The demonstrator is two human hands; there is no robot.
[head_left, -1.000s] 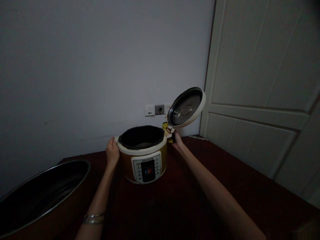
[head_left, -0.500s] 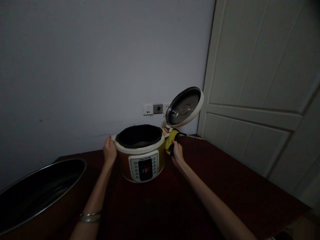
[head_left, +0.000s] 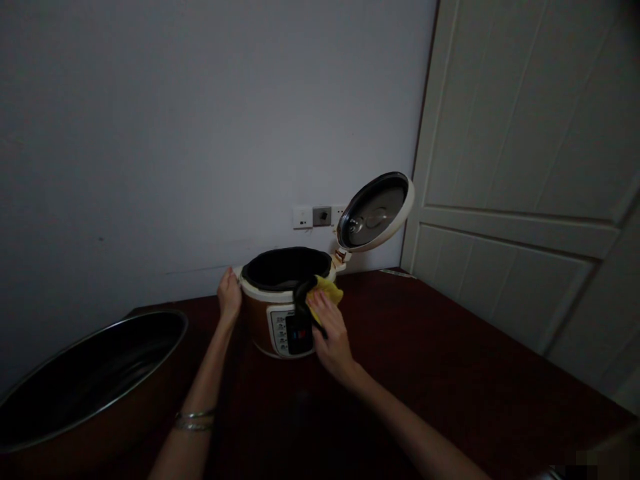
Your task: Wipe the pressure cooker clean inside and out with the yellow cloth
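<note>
An electric pressure cooker [head_left: 257, 319], cream-rimmed with a brown body, stands on the table with its lid [head_left: 385, 217] tilted up at the right. Inside its rim is a dark pot [head_left: 285, 267]. My left hand [head_left: 229, 295] is closed at the cooker's left side, its fingers partly hidden behind the edge. Against the front right of the rim and body, my right hand [head_left: 330, 330] presses a yellow and black cloth [head_left: 327, 288]. Part of the control panel [head_left: 281, 333] is covered by the cloth and hand.
A large brown pan [head_left: 100, 407] with a dark inside sits at the left front. Behind the cooker, wall sockets [head_left: 321, 217] are set in the pale wall. A white panelled door [head_left: 505, 280] borders the dark red table [head_left: 440, 347] on the right.
My right hand has brought the cloth from the cooker's right side, below the hinge, round to its front right. My left hand stays at the left side. The view has shifted slightly.
</note>
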